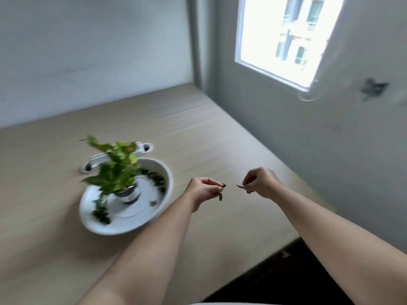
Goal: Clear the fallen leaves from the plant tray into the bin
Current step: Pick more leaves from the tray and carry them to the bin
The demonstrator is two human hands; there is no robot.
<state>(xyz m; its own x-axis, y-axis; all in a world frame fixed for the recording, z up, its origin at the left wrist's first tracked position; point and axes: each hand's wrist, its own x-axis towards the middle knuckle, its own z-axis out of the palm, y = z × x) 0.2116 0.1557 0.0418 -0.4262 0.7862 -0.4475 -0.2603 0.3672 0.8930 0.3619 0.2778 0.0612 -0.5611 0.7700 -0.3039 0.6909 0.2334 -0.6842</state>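
A round white plant tray (pixel 164 172) sits on the wooden table at the left, with a small potted green plant (pixel 114 170) in its middle. Dark fallen leaves (pixel 101 214) lie along the tray's front left and back right rim. My left hand (pixel 203 190) is pinched on a few small dark leaves (pixel 221 192), held above the table to the right of the tray. My right hand (pixel 261 182) is also pinched on a small leaf (pixel 240 186), a short way from the left hand. No bin is in view. The picture is blurred by motion.
A light wooden table (pixel 198 133) fills a corner between two pale walls, with a bright window (pixel 284 38) at the right. A white cable grommet (pixel 120 158) lies behind the tray. Dark floor (pixel 290 276) shows past the table's right front edge.
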